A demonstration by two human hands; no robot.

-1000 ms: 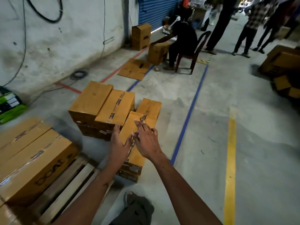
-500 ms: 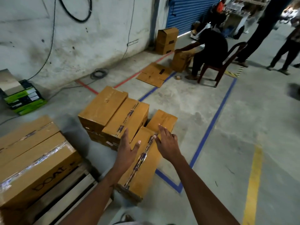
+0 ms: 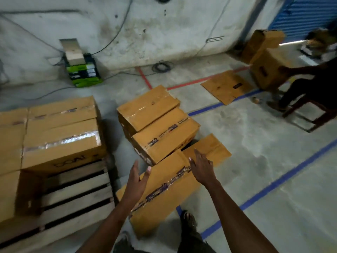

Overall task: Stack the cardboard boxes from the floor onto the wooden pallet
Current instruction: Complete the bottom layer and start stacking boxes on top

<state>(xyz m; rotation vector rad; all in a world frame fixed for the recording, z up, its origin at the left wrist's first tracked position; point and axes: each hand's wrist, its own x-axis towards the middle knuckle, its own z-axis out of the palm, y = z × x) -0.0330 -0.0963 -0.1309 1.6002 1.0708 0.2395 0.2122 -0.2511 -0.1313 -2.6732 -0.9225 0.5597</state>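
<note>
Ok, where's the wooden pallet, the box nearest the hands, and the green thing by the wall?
wooden pallet point(image 3: 76, 196), head view, bare slat.
nearest box point(image 3: 164, 199), head view, taped top.
green thing point(image 3: 83, 73), head view, front side.

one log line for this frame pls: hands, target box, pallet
left hand: open, over near box | right hand: open, over same box | box: on floor, not gripped | pallet: boxes at rear, front slats bare
</note>
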